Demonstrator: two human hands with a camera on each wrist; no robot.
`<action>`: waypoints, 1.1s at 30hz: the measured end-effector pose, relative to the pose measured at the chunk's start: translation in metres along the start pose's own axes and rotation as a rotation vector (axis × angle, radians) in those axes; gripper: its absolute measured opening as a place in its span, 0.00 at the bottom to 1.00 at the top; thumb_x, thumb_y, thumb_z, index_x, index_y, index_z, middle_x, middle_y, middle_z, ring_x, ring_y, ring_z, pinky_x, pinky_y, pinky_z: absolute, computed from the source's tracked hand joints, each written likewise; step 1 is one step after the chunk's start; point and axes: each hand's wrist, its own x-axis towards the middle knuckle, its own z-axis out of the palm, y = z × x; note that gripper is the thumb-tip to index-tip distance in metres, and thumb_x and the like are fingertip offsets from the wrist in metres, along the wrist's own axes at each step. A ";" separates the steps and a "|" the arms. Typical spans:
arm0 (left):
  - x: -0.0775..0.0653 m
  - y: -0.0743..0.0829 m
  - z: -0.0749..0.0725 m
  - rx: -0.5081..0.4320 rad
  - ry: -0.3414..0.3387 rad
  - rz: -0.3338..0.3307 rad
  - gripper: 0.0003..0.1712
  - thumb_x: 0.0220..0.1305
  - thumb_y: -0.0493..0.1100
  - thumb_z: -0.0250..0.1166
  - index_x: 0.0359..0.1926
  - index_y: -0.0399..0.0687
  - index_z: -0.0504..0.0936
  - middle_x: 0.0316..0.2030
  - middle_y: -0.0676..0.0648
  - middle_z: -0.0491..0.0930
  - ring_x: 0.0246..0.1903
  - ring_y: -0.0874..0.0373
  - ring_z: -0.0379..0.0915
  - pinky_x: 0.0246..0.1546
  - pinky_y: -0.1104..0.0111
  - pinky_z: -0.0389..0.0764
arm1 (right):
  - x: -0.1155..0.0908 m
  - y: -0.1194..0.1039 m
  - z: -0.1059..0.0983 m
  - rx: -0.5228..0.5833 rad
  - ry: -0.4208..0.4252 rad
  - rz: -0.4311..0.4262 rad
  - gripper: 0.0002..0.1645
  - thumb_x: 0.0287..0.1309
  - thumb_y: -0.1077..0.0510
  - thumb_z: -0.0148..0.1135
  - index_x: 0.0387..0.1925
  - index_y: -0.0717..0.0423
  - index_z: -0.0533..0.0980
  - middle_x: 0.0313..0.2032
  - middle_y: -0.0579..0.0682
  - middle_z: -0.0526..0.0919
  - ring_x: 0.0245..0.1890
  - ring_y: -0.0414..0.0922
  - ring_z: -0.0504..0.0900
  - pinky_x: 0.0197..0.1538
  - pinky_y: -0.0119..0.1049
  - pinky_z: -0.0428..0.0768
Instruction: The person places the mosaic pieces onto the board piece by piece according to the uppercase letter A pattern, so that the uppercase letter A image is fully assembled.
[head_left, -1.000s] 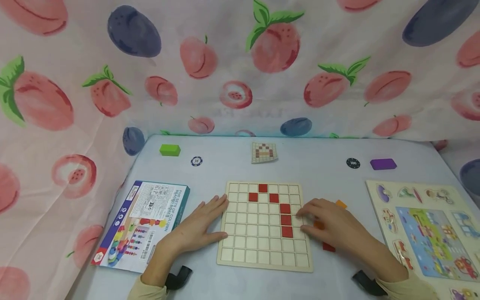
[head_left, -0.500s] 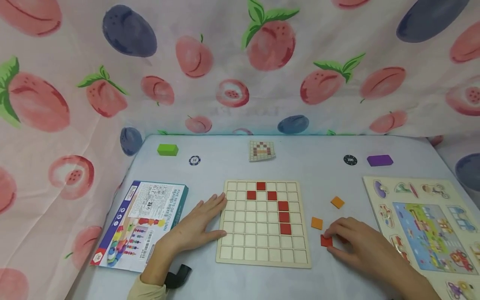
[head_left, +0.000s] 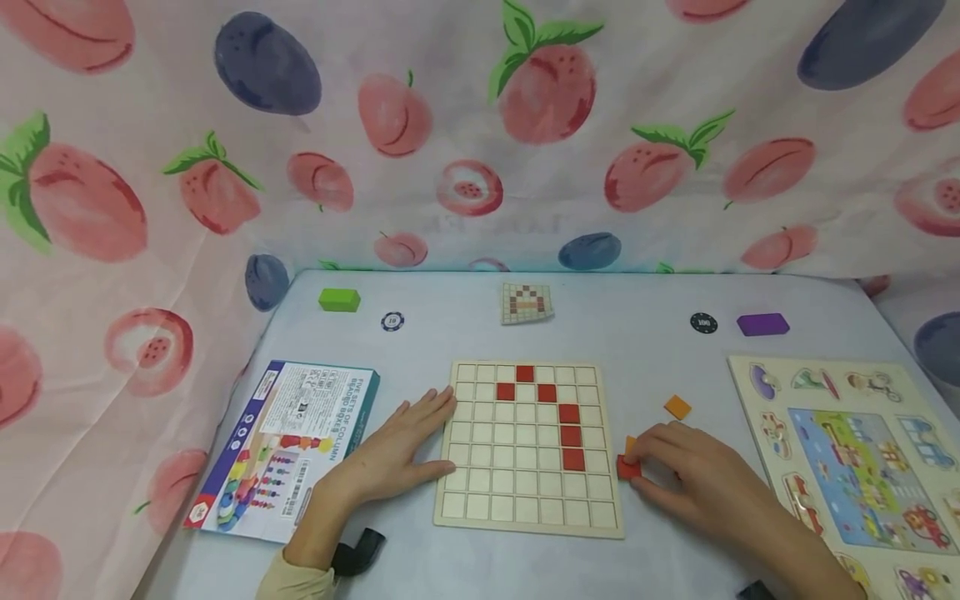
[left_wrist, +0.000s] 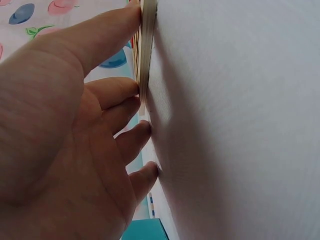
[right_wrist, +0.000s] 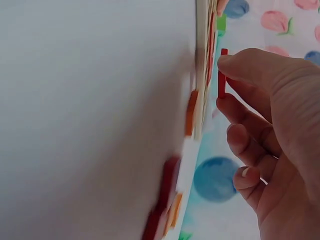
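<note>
A wooden grid board (head_left: pixel 502 483) lies in mid-table in the head view, with several red square tiles (head_left: pixel 573 459) set in its cells. My left hand (head_left: pixel 390 454) has its fingers extended, the tips touching the board's left edge. Just off the right edge, my right hand (head_left: pixel 697 471) pinches a red square tile (head_left: pixel 627 467) between thumb and fingers. The right wrist view shows this tile (right_wrist: pixel 223 75) held on edge, raised off the table. One orange tile (head_left: pixel 631 445) is partly covered by that hand; another orange tile (head_left: pixel 677 407) lies farther back. Dark red tiles (right_wrist: pixel 170 180) lie below the hand.
A small pattern card (head_left: pixel 527 303) stands behind the board. To the left lies a boxed toy (head_left: pixel 300 450), to the right a picture puzzle board (head_left: pixel 765 400). Green (head_left: pixel 339 300) and purple (head_left: pixel 762 324) blocks and two round chips (head_left: pixel 703 322) sit toward the back.
My right hand went from the board's right edge to a red tile on the table, took hold of it and carried it left toward the board. The left hand stayed put.
</note>
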 end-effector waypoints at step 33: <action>0.000 -0.001 0.001 -0.013 0.003 0.004 0.49 0.72 0.55 0.70 0.84 0.45 0.58 0.86 0.47 0.51 0.87 0.44 0.42 0.86 0.38 0.46 | 0.153 -0.088 0.073 0.038 -0.201 -0.070 0.06 0.59 0.50 0.79 0.38 0.42 0.91 0.35 0.38 0.88 0.35 0.38 0.83 0.38 0.32 0.82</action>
